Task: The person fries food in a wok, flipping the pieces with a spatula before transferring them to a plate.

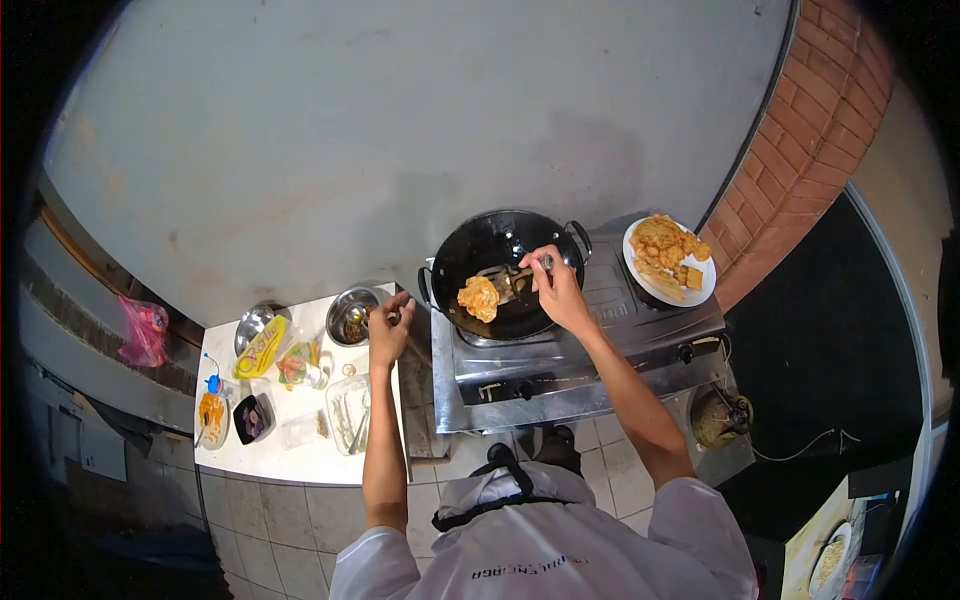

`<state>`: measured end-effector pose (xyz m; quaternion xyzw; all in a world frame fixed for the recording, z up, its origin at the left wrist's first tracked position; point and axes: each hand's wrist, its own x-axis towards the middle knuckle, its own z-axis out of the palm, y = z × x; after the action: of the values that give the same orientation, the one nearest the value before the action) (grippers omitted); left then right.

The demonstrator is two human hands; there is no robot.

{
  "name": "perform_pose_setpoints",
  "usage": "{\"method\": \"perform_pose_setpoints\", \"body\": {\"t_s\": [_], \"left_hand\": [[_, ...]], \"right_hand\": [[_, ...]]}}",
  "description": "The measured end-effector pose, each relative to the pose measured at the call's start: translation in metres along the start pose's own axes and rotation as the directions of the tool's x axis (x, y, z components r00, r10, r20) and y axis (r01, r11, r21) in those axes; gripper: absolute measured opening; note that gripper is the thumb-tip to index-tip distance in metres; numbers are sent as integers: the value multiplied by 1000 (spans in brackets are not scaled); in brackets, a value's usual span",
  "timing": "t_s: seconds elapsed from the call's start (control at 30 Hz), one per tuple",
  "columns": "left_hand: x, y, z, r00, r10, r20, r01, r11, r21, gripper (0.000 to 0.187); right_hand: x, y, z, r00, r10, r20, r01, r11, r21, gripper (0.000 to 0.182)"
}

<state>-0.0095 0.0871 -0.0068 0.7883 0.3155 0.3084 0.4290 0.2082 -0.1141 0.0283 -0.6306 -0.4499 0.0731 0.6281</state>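
My right hand (555,285) is closed round the handle of a metal spatula (512,284) over a black two-handled wok (470,240). A golden-brown fried egg (479,298) with crisp edges is at the spatula's blade, toward the left side of the wok. My left hand (389,330) hovers left of the wok, by a steel bowl (345,305) with dark bits in it. Its fingers are loosely bent and apart, with nothing seen in them.
The wok sits on a steel gas stove (590,360). A white plate (708,280) of fried food stands on its right side. On the white table (285,465) are a yellow packet (259,347), a black dish (252,418) and a clear tray (349,412). A gas cylinder (720,417) stands below right.
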Motion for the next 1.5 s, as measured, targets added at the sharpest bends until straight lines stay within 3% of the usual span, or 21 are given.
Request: {"method": "perform_pose_setpoints", "body": {"t_s": [0.37,0.43,0.5,0.6,0.73,0.87,1.03,1.27,1.5], "left_hand": [[-4,18,-7,999,2,-39,-1,1000,7,32],[-5,21,-6,999,11,-41,-12,1000,-29,32],[-4,22,-7,999,20,-43,-23,998,-65,32],[-4,21,-9,999,32,-25,-32,999,17,33],[-4,24,-12,998,39,-46,-41,999,-29,31],[-3,23,-12,998,53,-39,-54,998,-20,29],[11,-9,3,998,52,-35,-51,998,28,30],[21,-24,22,987,62,-146,-31,978,204,32],[21,-13,32,981,51,-185,-11,977,212,28]], "right_hand": [[-12,-30,7,996,-49,71,54,996,-66,8],[-14,-30,10,982,-155,104,160,987,-36,8],[-17,-33,12,983,-148,109,152,988,-30,8],[-18,-33,12,981,-164,99,168,985,-32,9],[-15,-38,-1,995,-86,-48,79,988,-131,7],[-10,-17,-13,949,-52,-312,26,996,-86,8],[-13,1,-9,882,72,-466,-107,993,-51,16],[-27,0,18,858,247,-450,-254,966,45,23],[-31,19,30,882,234,-408,-277,960,-48,24]]}}
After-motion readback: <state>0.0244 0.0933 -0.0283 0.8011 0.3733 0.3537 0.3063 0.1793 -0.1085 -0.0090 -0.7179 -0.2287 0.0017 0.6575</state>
